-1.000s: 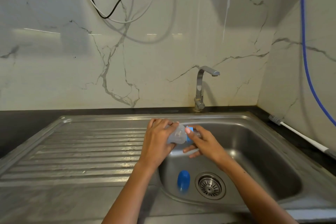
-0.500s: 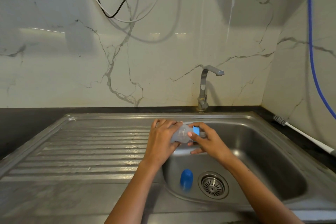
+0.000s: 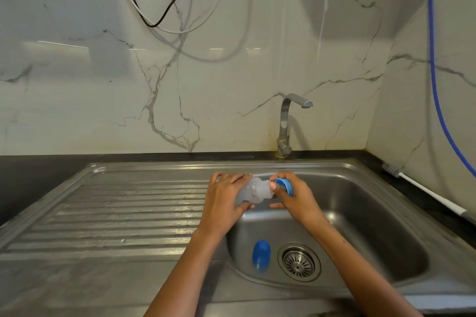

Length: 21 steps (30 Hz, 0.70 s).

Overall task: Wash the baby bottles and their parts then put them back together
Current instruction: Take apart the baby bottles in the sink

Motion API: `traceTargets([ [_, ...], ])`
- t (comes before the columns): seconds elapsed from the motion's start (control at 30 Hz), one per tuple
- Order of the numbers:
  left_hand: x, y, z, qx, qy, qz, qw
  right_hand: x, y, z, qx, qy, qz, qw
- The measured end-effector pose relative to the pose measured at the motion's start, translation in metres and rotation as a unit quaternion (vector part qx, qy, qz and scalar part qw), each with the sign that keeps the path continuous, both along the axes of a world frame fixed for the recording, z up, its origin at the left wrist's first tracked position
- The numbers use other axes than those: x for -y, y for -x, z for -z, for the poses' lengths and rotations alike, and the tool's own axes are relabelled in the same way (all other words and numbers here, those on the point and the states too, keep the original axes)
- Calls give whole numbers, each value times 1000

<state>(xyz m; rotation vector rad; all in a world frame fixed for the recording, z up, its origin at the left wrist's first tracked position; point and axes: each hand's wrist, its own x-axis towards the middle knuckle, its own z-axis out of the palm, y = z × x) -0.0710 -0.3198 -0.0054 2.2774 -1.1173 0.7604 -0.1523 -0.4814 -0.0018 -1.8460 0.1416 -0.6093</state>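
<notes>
I see a blue cap lying beside the drain. Above the drain, my left hand grips the clear bottle; right hand pinches its blue ring

No legible text, label or number on anything here.

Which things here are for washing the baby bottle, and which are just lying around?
For the job: clear bottle in left hand, blue ring in right hand, blue cap, sink, tap, maybe the bottle brush.
Lying about: black cable, white cable, blue hose.
</notes>
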Motion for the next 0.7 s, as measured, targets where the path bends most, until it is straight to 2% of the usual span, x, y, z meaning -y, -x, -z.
traceTargets([
  [0.07,1,-1,2,5,2,-5,1000,-3,-3,3,9,-26,44,999],
  [0.17,0,-4,4,-1,-6,0,1000,-3,-5,5,0,-11,71,997],
  [0.23,0,-6,5,-28,5,16,999,0,-3,4,-10,-28,50,998],
  [0.43,0,-9,3,-127,46,74,988,22,4,-4,-59,-164,-59,983],
  [0.5,2,-8,7,-158,33,77,984,31,7,-3,-82,-182,-84,976],
  [0.57,6,-7,13,-141,-34,47,988,40,10,-1,-109,-123,-70,984],
  [0.63,14,-9,16,-100,-116,2,988,53,10,2,-157,12,-16,987],
  [0.7,25,-14,18,-78,-174,-25,981,67,9,9,-213,125,55,968],
])
